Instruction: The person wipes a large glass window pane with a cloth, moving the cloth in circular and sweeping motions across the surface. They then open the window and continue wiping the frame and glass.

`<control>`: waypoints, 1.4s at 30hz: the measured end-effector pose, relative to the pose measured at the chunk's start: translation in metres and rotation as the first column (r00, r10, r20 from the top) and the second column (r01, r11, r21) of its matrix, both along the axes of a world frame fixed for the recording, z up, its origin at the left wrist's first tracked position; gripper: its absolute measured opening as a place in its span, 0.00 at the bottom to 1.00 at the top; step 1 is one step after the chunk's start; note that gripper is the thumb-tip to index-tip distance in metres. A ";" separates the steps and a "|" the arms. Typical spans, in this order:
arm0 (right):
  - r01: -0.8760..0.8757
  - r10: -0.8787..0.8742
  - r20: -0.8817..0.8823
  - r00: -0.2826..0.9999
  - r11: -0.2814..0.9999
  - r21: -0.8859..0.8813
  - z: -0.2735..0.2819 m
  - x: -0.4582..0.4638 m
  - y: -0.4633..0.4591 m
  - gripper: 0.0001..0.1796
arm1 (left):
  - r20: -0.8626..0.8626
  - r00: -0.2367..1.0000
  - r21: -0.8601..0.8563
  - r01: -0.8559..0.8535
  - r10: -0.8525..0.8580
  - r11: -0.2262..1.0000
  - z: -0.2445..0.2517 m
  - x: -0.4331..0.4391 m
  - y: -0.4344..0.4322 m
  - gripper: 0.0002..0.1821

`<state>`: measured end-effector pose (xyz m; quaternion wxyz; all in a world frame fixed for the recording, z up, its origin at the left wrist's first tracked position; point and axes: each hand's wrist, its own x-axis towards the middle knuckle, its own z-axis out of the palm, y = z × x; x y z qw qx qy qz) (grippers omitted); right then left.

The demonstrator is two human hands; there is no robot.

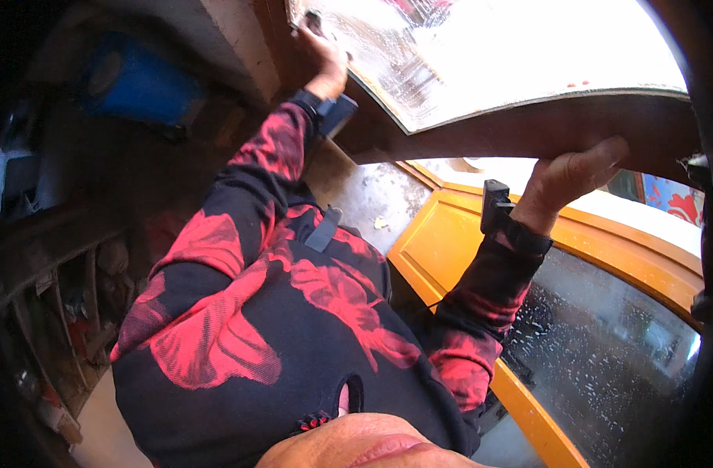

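Observation:
A dark brown frame (479, 137) with a bright, wet-streaked glass pane (391, 64) stands before me at the top of the head view. My left hand (327, 58) is at the frame's left side, along the edge of the glass. It is blurred, and a small dark object (312, 22) shows at its fingertips; whether it grips this is unclear. My right hand (573, 175) holds the frame's lower rail, thumb across the front, the other fingers mostly hidden. A dark device (337, 116) is strapped to my left wrist, a black one (495, 205) to my right.
To the right, below my right forearm, is an orange wooden panel (444, 228) with dark, white-spotted glass (596, 327). A blue container (140, 85) lies in shadow at the upper left. Slatted wood (58, 316) stands at the lower left. Stained pale floor (380, 199) shows beyond my waist.

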<state>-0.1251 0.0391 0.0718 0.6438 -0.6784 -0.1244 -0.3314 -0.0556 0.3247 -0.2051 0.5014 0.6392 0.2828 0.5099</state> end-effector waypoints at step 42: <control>0.060 -0.056 0.027 0.998 0.986 -0.153 -0.003 0.000 0.001 0.37 | 0.650 0.623 0.460 0.134 -0.435 0.878 0.254 0.058 0.056 0.16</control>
